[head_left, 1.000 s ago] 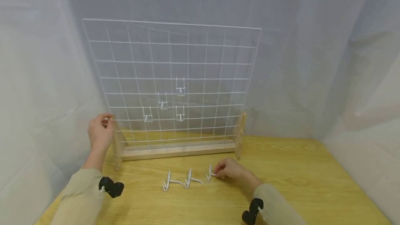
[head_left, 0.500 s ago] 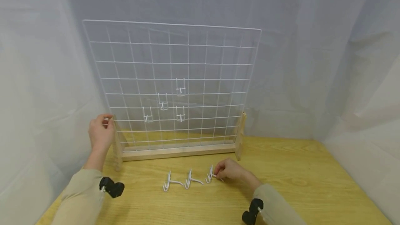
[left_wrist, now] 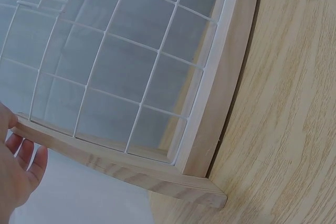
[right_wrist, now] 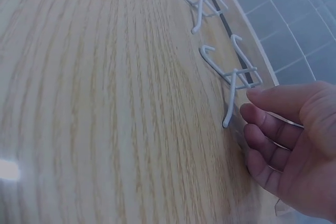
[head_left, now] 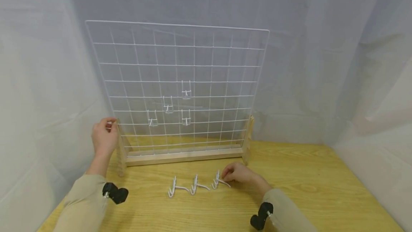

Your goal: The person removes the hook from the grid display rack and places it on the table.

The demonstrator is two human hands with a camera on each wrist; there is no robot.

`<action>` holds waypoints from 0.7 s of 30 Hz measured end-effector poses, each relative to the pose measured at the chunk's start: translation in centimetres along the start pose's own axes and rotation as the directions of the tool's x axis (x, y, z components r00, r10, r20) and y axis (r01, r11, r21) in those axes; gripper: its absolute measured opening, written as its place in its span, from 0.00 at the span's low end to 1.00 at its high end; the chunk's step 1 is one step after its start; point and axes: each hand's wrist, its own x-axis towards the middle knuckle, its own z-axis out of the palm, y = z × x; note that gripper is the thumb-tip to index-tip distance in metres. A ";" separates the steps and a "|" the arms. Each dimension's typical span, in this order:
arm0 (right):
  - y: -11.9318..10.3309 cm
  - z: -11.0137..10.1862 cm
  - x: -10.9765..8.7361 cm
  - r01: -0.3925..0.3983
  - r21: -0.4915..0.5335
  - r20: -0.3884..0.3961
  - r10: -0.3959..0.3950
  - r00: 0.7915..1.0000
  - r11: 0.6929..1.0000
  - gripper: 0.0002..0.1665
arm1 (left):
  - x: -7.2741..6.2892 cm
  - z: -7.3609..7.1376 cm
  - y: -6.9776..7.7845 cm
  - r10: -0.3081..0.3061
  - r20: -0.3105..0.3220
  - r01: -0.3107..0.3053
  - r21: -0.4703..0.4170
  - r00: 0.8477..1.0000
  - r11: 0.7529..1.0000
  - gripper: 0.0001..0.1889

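A white wire grid panel (head_left: 177, 25) stands upright in a wooden stand (head_left: 183, 158). At the left, my left hand (head_left: 104, 138) holds the top of the stand's side post (left_wrist: 94, 163) between thumb and fingers. Three white wire hooks lie in a row on the table in front: a left hook (head_left: 174, 186), a middle hook (head_left: 195, 184) and a right hook (head_left: 217, 179). Just beside the right hook's prong (right_wrist: 231, 100) is my right hand (head_left: 239, 173), fingers loosely bent and holding nothing; the fingertips sit very close to the hook.
Several like hooks (head_left: 168, 109) hang on the lower middle of the grid. Beneath everything is a yellow wood-grain table (head_left: 296, 182). Pale sheeting (head_left: 305, 63) surrounds it at the back and sides.
My right hand has let go of the right hook's prong and drawn slightly back to the right; the prong's end now shows. The left hand stays on the post.
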 end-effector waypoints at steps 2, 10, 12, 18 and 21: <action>-0.1 -0.1 0.0 -0.011 0.016 -0.003 0.011 1.000 1.000 0.06 | 0.0 0.0 0.0 -0.002 0.003 0.002 0.000 1.000 1.000 0.11; -0.5 -0.4 0.0 -0.035 0.064 -0.018 0.036 0.999 0.997 0.08 | -0.1 -0.1 0.1 0.009 -0.001 -0.009 -0.001 1.000 1.000 0.11; -0.5 -0.6 0.1 -0.023 0.054 -0.026 0.025 0.999 0.998 0.08 | -0.1 -0.1 0.1 0.009 -0.003 -0.009 -0.002 1.000 1.000 0.11; -1.0 -1.5 0.6 0.029 -0.031 -0.081 -0.031 0.996 0.999 0.08 | -0.2 -0.1 0.1 0.016 -0.007 -0.016 -0.003 1.000 1.000 0.11; -1.5 -1.9 0.8 0.017 -0.043 -0.094 -0.021 0.995 0.999 0.10 | -0.1 -0.1 0.1 0.009 0.001 -0.009 0.000 1.000 1.000 0.11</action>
